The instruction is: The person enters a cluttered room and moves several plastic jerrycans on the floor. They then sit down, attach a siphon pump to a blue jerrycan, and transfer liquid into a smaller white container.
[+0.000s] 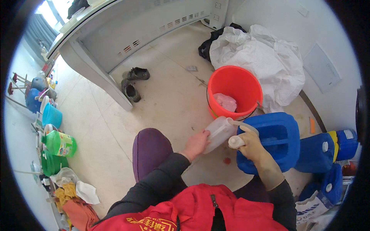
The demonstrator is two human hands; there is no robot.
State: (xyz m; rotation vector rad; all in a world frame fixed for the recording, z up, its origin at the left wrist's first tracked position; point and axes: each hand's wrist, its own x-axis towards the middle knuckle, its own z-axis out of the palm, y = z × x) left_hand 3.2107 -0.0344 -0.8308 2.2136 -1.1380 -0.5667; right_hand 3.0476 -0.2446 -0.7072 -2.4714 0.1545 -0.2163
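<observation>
My bare left hand (197, 145) holds a translucent white plastic bottle (218, 133), which is tilted with its mouth up and to the right. My right hand (251, 145) wears a beige rubber glove and grips a white pump head (236, 142) above the blue plastic jerrycan (291, 156). A curved spout (244, 124) runs from beside my right hand to the bottle's mouth. Any liquid flow is too small to tell. Just beyond the bottle stands a red bucket (212, 95) with a pinkish plastic bag (225, 102) inside.
A large white sack (257, 63) leans by the wall behind the bucket. More blue jerrycans (315, 151) stand at right. Dark shoes (132, 89) lie near the white desk's leg (95, 78). Along the left wall are a green jug (59, 144), a light-blue bucket (52, 115) and cloths (79, 213).
</observation>
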